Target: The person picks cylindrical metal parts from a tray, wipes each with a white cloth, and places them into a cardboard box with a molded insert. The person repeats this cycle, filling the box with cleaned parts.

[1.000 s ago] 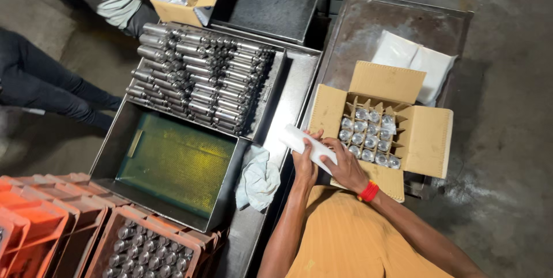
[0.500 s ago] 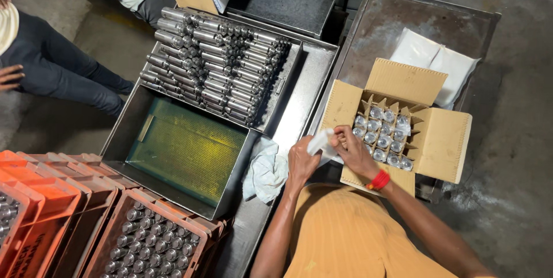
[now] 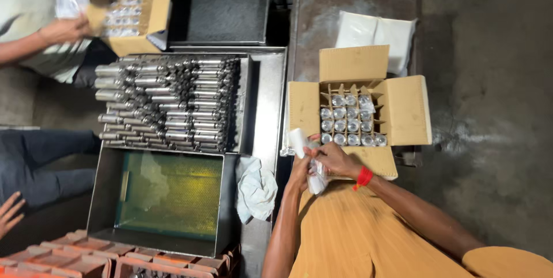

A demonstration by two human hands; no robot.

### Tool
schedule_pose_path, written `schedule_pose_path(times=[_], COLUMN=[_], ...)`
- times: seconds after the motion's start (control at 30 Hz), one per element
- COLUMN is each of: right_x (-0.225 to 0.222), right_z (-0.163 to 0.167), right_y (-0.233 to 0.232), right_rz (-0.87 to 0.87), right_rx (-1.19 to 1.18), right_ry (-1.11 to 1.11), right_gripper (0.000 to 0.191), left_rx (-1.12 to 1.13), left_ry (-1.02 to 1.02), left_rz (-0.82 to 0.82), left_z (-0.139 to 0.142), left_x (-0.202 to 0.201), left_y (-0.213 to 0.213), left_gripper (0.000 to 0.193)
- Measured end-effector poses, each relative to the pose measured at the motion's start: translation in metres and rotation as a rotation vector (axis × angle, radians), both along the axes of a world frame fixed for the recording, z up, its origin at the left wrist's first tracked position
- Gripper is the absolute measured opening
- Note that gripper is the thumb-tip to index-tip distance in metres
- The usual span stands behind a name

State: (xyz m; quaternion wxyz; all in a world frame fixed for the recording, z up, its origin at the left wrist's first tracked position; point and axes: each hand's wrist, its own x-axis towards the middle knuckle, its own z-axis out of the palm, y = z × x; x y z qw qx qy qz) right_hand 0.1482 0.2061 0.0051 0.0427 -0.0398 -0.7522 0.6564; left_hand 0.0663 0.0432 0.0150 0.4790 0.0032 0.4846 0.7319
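Both my hands hold a long part wrapped in a clear plastic bag (image 3: 308,160), just below the near left corner of an open cardboard box (image 3: 409,111). My left hand (image 3: 299,173) grips its lower end and my right hand (image 3: 337,160), with a red band at the wrist, closes over its middle. The box has a cardboard grid with several bagged silver parts (image 3: 351,121) standing in its cells.
A metal tray (image 3: 247,105) heaped with silver cylindrical parts (image 3: 167,102) lies to the left. Below it sits a steel tank of greenish liquid (image 3: 167,194), with a crumpled cloth (image 3: 256,188) beside it. Orange crates (image 3: 86,261) at bottom left. Another person (image 3: 34,30) packs a second box (image 3: 135,13).
The view has swung, so the box and trays now sit lower and further left. My hands still work the bagged part, which now points up and left beside the box corner.
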Motion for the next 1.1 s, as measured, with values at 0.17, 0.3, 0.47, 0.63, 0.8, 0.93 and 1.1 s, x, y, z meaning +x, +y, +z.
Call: schedule_pose_path(times=[0.17, 0.3, 0.47, 0.63, 0.8, 0.93, 1.1], right_x=[0.021, 0.013, -0.065, -0.203, -0.336, -0.391, -0.412], right_z=[-0.001, 0.011, 0.040, 0.057, 0.106, 0.145, 0.157], right_y=[0.040, 0.050, 0.033, -0.026, -0.115, -0.171, -0.203], right_rz=[0.154, 0.131, 0.156, 0.073, 0.128, -0.075, -0.194], right_rx=[0.690, 0.654, 0.289, 0.438, 0.474, 0.796, 1.281], right_ry=[-0.281, -0.253, -0.165, 0.257, 0.390, 0.519, 0.482], right_gripper=[0.039, 0.039, 0.038, 0.039, 0.043, 0.052, 0.032], left_rx=[-0.297, -0.524, -0.568, -0.811, -0.917, -0.884, -0.874], left_ry=[0.213, 1.018, 0.780, 0.531, 0.602, 0.627, 0.474], left_rz=[-0.320, -0.043, 0.206, 0.386, 0.455, 0.484, 0.481], left_z=[0.000, -0.001, 0.035, 0.048, 0.030, 0.027, 0.036], left_x=[-0.006, -0.003, -0.011, -0.025, -0.022, -0.017, -0.015], left_y=[0.008, -0.005, -0.060, -0.115, -0.141, -0.149, -0.155], left_gripper=[0.047, 0.041, 0.030, 0.021, 0.022, 0.020, 0.019])
